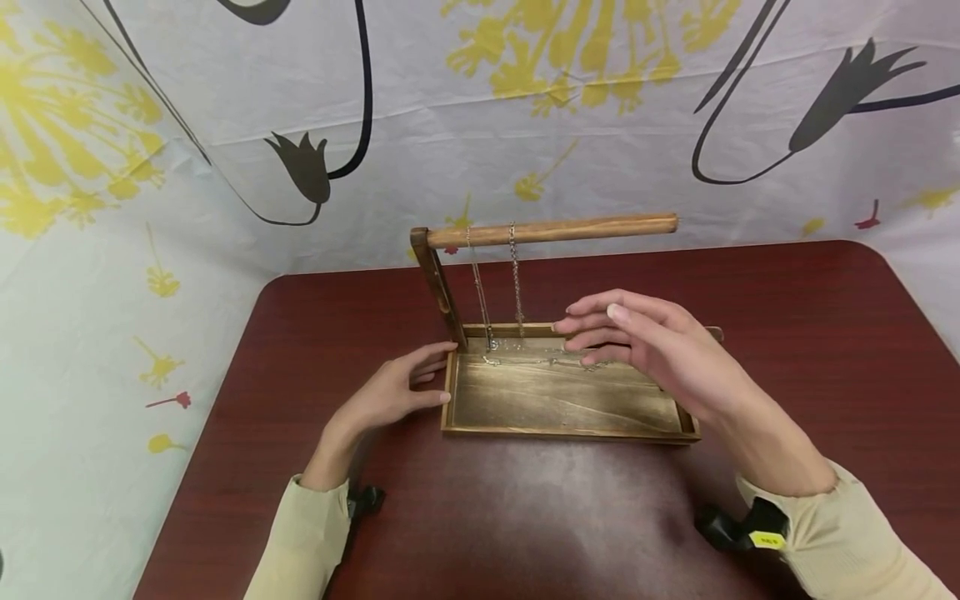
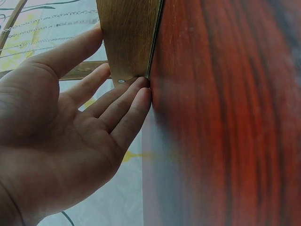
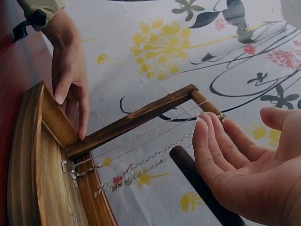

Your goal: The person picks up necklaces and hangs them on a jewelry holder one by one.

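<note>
A shallow wooden tray (image 1: 525, 433) has an upright post (image 1: 438, 283) at its left end, with a wooden rod (image 1: 592, 229) reaching right from its top. Two silver chain necklaces (image 1: 516, 283) hang from the rod, and another chain (image 1: 525, 362) lies in the tray. My left hand (image 1: 382, 392) touches the tray's left end wall (image 2: 131, 37) with its fingertips and thumb, fingers fairly straight. Above the tray's right part hovers my right hand (image 1: 667, 350), fingers loosely bent and holding nothing; it hides the tray's far right corner in the head view.
The tray stands on a dark red wooden table (image 1: 337, 333) with rounded far corners. Behind rises a white cloth (image 1: 420, 167) printed with yellow and grey flowers. A dark wooden bar (image 3: 197, 179) with a rounded end shows beside my right hand in the right wrist view.
</note>
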Demonstrator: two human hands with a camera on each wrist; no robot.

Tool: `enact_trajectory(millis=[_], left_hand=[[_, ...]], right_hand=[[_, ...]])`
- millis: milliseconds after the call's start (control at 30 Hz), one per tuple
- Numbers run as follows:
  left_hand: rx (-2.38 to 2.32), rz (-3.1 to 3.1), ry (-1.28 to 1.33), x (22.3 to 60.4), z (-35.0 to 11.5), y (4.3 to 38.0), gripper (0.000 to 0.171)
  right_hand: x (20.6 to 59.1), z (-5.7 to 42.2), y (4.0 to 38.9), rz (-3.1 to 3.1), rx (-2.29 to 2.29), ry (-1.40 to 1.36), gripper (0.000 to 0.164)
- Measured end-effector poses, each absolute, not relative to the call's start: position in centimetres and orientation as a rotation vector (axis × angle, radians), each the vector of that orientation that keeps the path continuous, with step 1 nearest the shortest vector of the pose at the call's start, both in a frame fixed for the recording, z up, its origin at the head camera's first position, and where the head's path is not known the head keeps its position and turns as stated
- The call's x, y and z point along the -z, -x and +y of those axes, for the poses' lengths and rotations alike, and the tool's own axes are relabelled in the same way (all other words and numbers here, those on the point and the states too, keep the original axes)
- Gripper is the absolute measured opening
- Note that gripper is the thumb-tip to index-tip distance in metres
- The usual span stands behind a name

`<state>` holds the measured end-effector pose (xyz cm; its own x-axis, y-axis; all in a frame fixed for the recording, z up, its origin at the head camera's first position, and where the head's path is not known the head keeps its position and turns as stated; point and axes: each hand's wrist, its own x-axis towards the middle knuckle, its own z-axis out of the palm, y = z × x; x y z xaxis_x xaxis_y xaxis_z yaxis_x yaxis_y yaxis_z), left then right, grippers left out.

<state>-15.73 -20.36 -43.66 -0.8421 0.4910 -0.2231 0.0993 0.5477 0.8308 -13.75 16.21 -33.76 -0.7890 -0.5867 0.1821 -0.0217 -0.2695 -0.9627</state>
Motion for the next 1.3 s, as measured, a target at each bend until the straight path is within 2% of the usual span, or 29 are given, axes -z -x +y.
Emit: enact_trajectory(millis=[500,1300], left_hand=[[-1.256,2.331,-0.474,43.6,-20.3,15.7,0.07],[-1.259,2.325,-0.486,43.6,-20.3,15.7,0.071]], right_hand=[[35.1,17.0,12.7,1.834,1.928,0.815,0.033],[38.0,17.4,11.1,2.2,1.725,0.69,0.032]])
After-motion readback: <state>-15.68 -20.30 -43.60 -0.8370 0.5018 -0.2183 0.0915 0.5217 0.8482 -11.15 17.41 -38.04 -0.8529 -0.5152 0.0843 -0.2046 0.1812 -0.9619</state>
